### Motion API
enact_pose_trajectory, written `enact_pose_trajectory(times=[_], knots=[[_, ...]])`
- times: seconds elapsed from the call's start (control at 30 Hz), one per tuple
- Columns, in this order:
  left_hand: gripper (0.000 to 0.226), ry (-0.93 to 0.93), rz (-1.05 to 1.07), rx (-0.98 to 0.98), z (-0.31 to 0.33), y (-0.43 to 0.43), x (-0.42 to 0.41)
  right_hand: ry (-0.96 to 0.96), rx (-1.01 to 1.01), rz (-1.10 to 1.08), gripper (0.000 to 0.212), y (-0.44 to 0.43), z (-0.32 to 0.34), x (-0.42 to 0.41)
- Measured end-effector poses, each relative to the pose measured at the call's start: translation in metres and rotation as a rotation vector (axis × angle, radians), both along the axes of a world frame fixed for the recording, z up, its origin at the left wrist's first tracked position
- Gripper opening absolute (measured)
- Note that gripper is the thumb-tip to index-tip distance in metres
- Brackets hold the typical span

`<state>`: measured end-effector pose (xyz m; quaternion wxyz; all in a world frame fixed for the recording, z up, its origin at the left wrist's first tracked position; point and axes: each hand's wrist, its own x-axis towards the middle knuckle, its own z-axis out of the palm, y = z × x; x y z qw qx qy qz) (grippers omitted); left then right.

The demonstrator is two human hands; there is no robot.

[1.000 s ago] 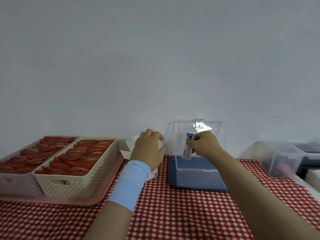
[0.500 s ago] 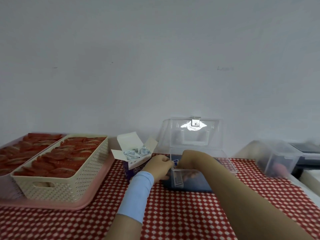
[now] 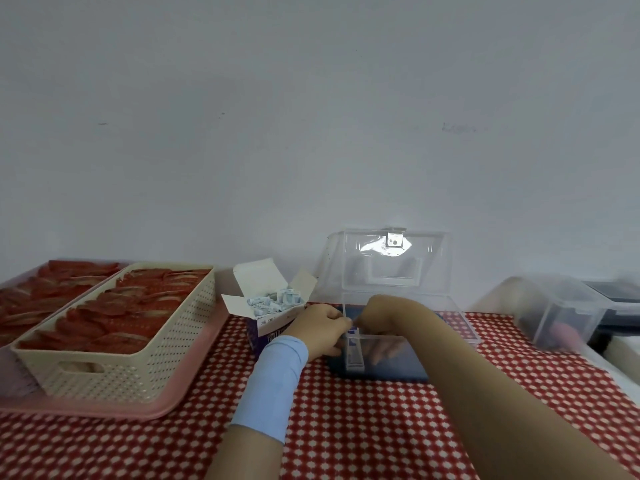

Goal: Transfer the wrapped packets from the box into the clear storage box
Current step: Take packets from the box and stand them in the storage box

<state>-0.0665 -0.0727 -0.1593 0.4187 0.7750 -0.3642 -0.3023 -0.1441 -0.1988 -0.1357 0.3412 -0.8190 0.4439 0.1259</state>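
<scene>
A small cardboard box (image 3: 266, 329) with open flaps stands left of centre and holds several white-and-blue wrapped packets (image 3: 273, 301). To its right is the clear storage box (image 3: 408, 344) with a blue base; its lid (image 3: 388, 268) leans open against the wall. My right hand (image 3: 377, 310) reaches down into the clear box, fingers showing through the front wall, and pinches a wrapped packet (image 3: 355, 356) standing upright in the front left corner. My left hand (image 3: 318, 327), with a light blue wristband, grips the clear box's left wall.
A cream perforated basket (image 3: 114, 362) of red sachets sits on a pink tray (image 3: 166, 408) at the left, with a second basket (image 3: 20, 296) beyond it. A clear lidded bin (image 3: 568, 310) stands at the right. A red-and-white checked cloth (image 3: 346, 427) covers the table.
My right hand has lowered the packet from above the clear box down into it. My left hand has moved from the cardboard box to the clear box's left wall.
</scene>
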Motion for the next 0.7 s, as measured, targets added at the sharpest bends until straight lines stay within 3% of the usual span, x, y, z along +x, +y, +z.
enact_pose_trajectory(times=[0.27, 0.43, 0.6, 0.7], knots=[[0.035, 0.020, -0.035, 0.035, 0.012, 0.011, -0.003, -0.014, -0.026, 0.043, 0.021, 0.001, 0.006, -0.010], [0.017, -0.024, -0.034, -0.052, 0.040, 0.034, 0.004, -0.139, -0.261, 0.060, 0.021, -0.003, 0.025, -0.015], [0.013, -0.509, 0.242, -0.160, 0.066, 0.069, 0.030, -0.587, -0.592, 0.075, 0.022, 0.014, 0.046, -0.007], [0.022, -0.693, 0.280, 0.027, 0.057, 0.080, 0.044, -0.741, -0.597, 0.277, 0.021, 0.046, 0.055, 0.005]])
